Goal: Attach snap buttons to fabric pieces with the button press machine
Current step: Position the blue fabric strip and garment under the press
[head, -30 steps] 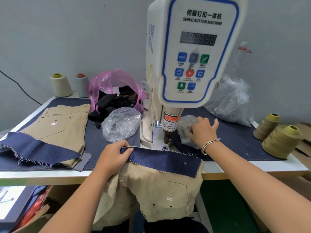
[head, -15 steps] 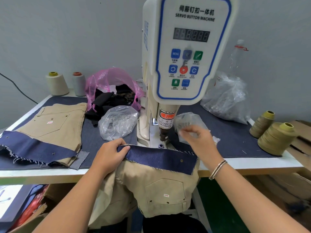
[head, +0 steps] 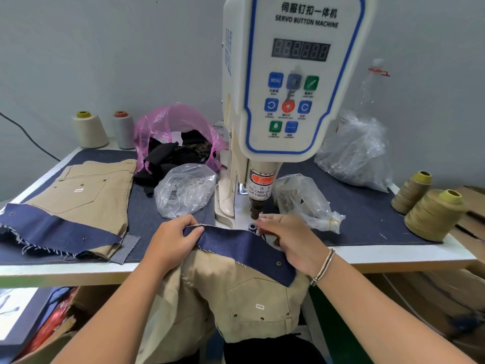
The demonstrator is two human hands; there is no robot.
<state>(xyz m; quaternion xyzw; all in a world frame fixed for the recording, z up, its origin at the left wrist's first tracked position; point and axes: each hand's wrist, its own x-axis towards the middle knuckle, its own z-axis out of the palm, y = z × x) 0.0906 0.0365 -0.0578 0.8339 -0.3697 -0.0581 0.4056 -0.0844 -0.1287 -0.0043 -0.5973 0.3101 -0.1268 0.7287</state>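
1. Denim waistband [head: 244,245] of the khaki garment [head: 236,292] lies across the table edge [head: 78,271], right in front of the button press machine [head: 291,82]; the rest of the garment hangs off toward my lap.
2. Left hand [head: 170,243]: fingers curled over the band's top edge, thumb underneath, pinching the fabric.
3. Right hand [head: 291,240]: resting on the band, fingertips bunched at the lower die [head: 252,227] under the punch [head: 256,208]. Looks like a small part is pinched there, but it is too hidden to be sure.
4. Step in hand, as I judge it: loading a snap piece at the die and lining up the band for the strike.
5. One snap [head: 279,263] already sits in the band, near my right wrist.
6. Next move calls for sliding the band so the mark sits square over the die, fabric flat, and fingers drawn clear of the punch before pressing.
7. Clear bag [head: 301,200] just beside the machine probably holds the snap parts; a finished garment [head: 86,195] lies well off to the left.
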